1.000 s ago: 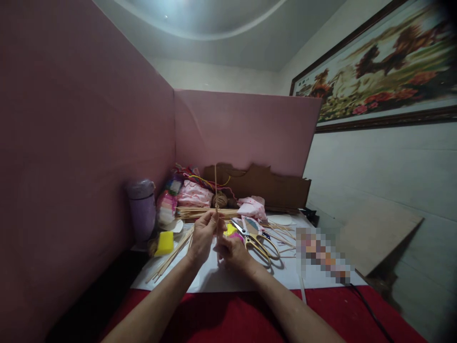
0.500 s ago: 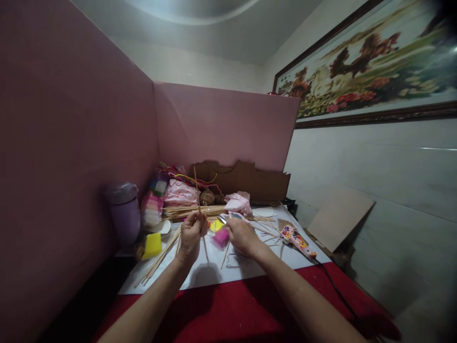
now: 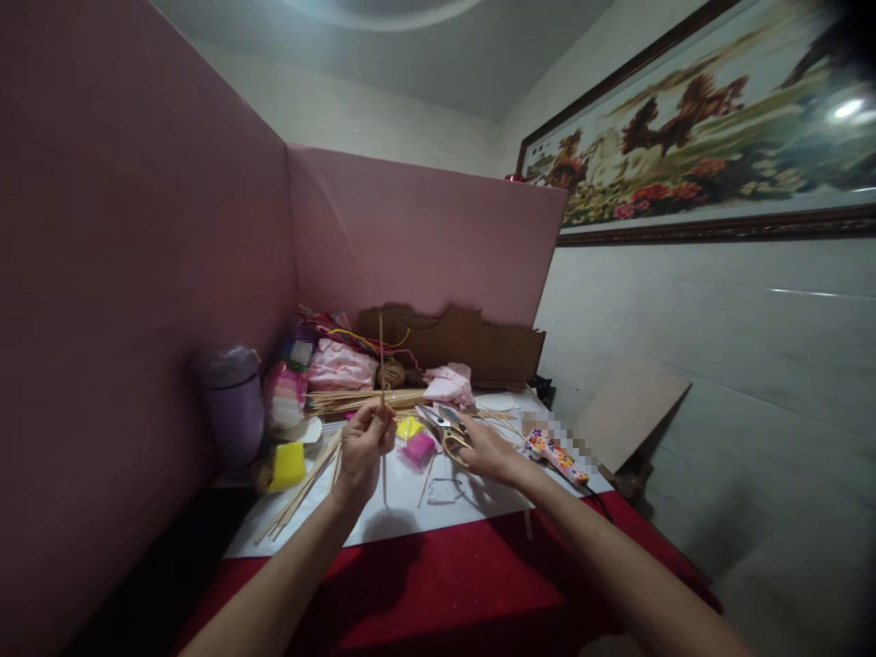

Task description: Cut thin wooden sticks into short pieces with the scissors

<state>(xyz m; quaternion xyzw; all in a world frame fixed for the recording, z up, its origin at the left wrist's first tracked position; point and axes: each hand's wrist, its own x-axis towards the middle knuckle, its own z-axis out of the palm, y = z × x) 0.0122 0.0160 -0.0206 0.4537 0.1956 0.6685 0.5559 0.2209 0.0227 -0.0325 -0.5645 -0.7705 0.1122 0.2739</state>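
Observation:
My left hand (image 3: 365,438) is closed around a thin wooden stick (image 3: 381,360), which stands nearly upright and pokes out above and below the fingers. My right hand (image 3: 484,449) grips a pair of scissors (image 3: 452,436) with gold-coloured handles; the blades point up and left, apart from the stick. Between the hands lie a yellow packet (image 3: 409,428) and a magenta packet (image 3: 417,450) on the white sheet. Left of my left hand, several loose sticks (image 3: 301,497) lie slantwise beside a yellow block (image 3: 288,465).
A long bundle of sticks (image 3: 366,401) lies behind my hands, with a twine ball (image 3: 391,373) and pink fabric (image 3: 340,367) beyond. A flower-patterned glue gun (image 3: 556,456) with a cord rests at right. A purple lidded container (image 3: 234,411) stands at left; torn cardboard (image 3: 458,342) leans at the back.
My right hand has shifted right, away from the stick, and the scissors now show with blades spread. A short stick piece appears over the red cloth. My left hand keeps hold of the stick.

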